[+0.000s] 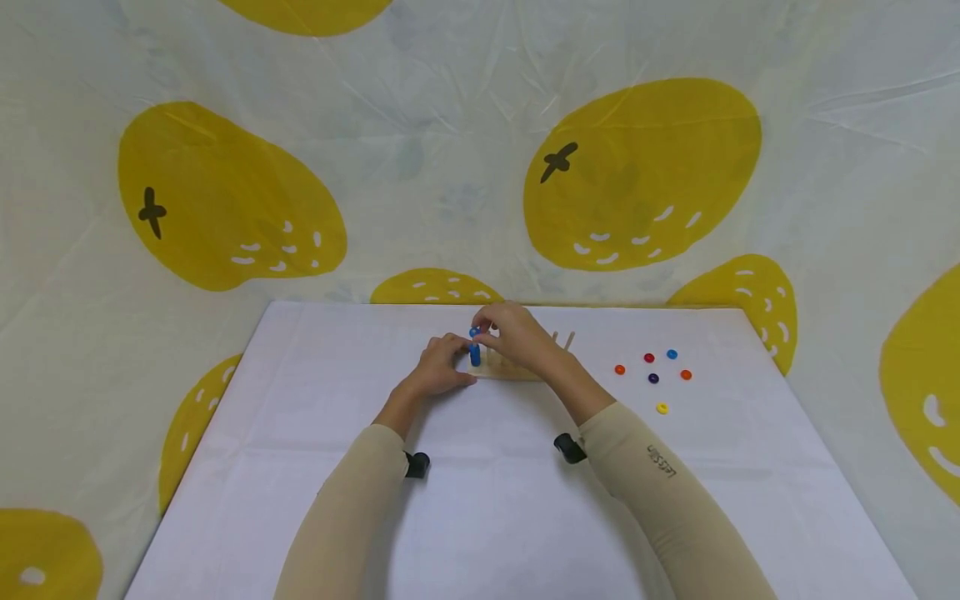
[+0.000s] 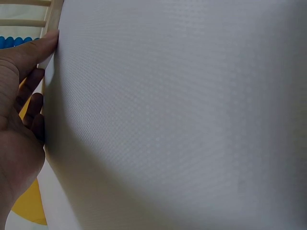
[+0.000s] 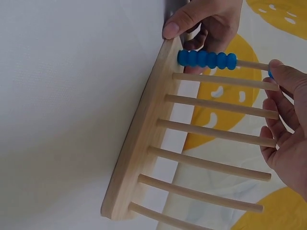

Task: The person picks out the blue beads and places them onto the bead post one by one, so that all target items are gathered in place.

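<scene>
A wooden peg stand (image 3: 139,139) with a row of upright dowels stands toward the back of the table. On its left end dowel sits a stack of several blue beads (image 3: 206,59). My right hand (image 1: 517,337) pinches another blue bead (image 3: 270,74) between thumb and fingers at the tip of that same dowel; the fingers mostly hide this bead. My left hand (image 1: 438,367) holds the left end of the base, its thumb on the front edge and its fingers behind. The other dowels in the right wrist view carry no beads.
Right of the stand lie loose beads: a red one (image 1: 648,357), a blue one (image 1: 672,354), a dark purple one (image 1: 653,378), a yellow one (image 1: 662,408) and two orange ones (image 1: 619,369). A patterned curtain (image 1: 450,167) hangs behind the white table (image 1: 480,517).
</scene>
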`<state>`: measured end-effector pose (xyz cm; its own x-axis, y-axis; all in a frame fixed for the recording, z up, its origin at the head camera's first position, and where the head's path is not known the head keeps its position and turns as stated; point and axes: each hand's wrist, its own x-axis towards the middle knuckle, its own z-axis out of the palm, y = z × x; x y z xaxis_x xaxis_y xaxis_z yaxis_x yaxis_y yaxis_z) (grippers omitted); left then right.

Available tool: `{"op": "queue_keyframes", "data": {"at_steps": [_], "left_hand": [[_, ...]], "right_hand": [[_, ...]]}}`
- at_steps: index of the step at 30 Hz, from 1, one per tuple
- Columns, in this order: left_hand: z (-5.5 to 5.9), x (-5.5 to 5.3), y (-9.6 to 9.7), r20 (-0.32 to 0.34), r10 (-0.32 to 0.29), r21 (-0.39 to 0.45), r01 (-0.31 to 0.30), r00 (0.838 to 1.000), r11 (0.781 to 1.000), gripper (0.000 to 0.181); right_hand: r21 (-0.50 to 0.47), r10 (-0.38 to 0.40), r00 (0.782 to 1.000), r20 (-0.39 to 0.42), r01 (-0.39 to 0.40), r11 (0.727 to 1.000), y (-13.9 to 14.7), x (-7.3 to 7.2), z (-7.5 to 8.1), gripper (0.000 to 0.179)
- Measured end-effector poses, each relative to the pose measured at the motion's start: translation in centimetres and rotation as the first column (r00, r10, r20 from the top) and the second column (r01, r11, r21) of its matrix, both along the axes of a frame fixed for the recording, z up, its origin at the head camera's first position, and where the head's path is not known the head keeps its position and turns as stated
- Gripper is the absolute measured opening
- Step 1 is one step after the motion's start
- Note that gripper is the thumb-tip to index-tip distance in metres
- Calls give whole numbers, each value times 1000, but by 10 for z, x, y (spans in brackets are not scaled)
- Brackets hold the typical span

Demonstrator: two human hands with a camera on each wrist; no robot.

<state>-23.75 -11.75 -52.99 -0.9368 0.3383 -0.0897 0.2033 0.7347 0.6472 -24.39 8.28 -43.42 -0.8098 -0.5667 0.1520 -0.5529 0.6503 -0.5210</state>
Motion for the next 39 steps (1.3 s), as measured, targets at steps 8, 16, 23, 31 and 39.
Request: {"op": "queue_keyframes", "data": {"at_steps": [8, 16, 23, 31, 39], "left_hand": [[0, 0, 0, 11, 0, -3, 0, 1000, 1000, 60], [3, 0, 0, -8, -10, -19, 9, 1000, 1000, 59], [5, 1, 1, 5, -4, -22, 4, 1000, 1000, 61], [5, 0, 1, 23, 7, -15, -7, 1000, 1000, 61], [4, 0, 2, 26, 10, -19, -10, 1000, 1000, 62]], "right_hand": [[2, -27, 1000, -8, 27, 1000, 5, 1, 0, 21], [-33, -40, 999, -34, 39, 999, 20, 5, 6, 25], [-84, -77, 997, -27, 75, 994, 45, 14, 13, 24], [-112, -184, 983, -27, 180, 977, 90, 24, 12, 31], [-123, -274, 960, -56, 265, 956, 143, 28, -6, 36]]}}
